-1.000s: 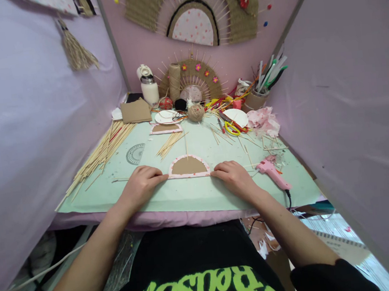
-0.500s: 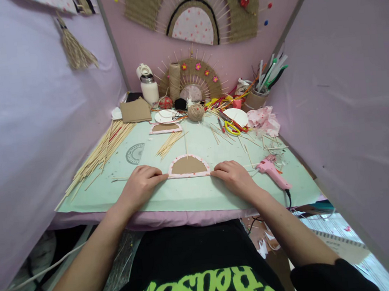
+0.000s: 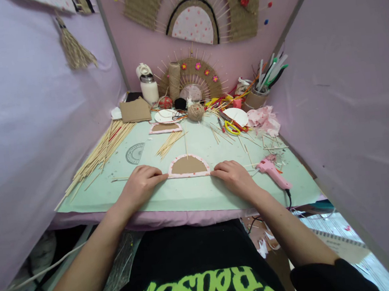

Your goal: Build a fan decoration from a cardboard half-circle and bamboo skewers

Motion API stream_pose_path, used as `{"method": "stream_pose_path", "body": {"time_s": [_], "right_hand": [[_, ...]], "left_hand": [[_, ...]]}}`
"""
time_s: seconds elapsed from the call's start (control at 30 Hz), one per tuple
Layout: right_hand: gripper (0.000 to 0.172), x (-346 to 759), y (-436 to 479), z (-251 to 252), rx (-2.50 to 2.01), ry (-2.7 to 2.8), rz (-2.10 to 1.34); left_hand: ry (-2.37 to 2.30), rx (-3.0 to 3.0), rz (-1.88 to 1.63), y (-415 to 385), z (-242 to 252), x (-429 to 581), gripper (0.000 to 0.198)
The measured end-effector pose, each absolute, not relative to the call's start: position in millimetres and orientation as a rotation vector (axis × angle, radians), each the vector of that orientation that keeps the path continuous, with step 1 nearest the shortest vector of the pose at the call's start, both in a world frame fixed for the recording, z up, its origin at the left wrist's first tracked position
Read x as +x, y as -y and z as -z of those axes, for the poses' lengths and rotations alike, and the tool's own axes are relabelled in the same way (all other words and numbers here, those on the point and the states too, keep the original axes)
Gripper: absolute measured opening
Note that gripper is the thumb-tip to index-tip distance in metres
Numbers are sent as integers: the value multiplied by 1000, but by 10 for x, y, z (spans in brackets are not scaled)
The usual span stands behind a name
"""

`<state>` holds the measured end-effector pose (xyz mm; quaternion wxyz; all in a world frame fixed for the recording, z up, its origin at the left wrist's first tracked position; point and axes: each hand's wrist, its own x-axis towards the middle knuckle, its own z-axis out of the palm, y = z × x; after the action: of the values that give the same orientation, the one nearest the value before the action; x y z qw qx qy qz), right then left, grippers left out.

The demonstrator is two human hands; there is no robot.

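Note:
A half-round cardboard piece with a pink-and-white patterned rim lies flat on the mat, straight edge toward me. One thin bamboo stick stands out from the middle of its curve. At its left corner my left hand is closed, thumb and fingers pressed on a thin stick that pokes out to the left. My right hand is closed in the same way at the right corner, on a stick pointing right. The fingers partly hide both sticks. A pink glue gun rests just right of my right hand.
Many bamboo sticks lie along the left, near a printed protractor. Behind are a second half-round piece, a twine ball, yellow-handled scissors, a white bottle and crumpled pink fabric. Walls close both sides.

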<state>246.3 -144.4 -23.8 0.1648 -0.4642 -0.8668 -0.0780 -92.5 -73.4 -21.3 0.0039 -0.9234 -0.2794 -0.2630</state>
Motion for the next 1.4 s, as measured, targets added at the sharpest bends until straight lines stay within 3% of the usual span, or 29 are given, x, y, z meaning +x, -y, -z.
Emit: {"method": "stream_pose_path", "body": {"time_s": [0.6,0.83,1.0,1.2,1.4], "right_hand": [[26,2432,1472,213,-1346,2457,225],[34,2618,1691,83,-1469,2096,307],[32,3109,2010,69,-1767,1707,465],[57,3476,2256,217,-2209,1555,449],[52,3386,2083,293,-2423,1557,258]], "left_hand": [[858,-2860,802,741,201,-918,31],[903,-2823,792,774,168,-890,31],[949,-2811,776,812,116,-867,29],[993,-2741,761,848,39,-792,33],[1093,-2745,645,799,-7,-596,46]]}}
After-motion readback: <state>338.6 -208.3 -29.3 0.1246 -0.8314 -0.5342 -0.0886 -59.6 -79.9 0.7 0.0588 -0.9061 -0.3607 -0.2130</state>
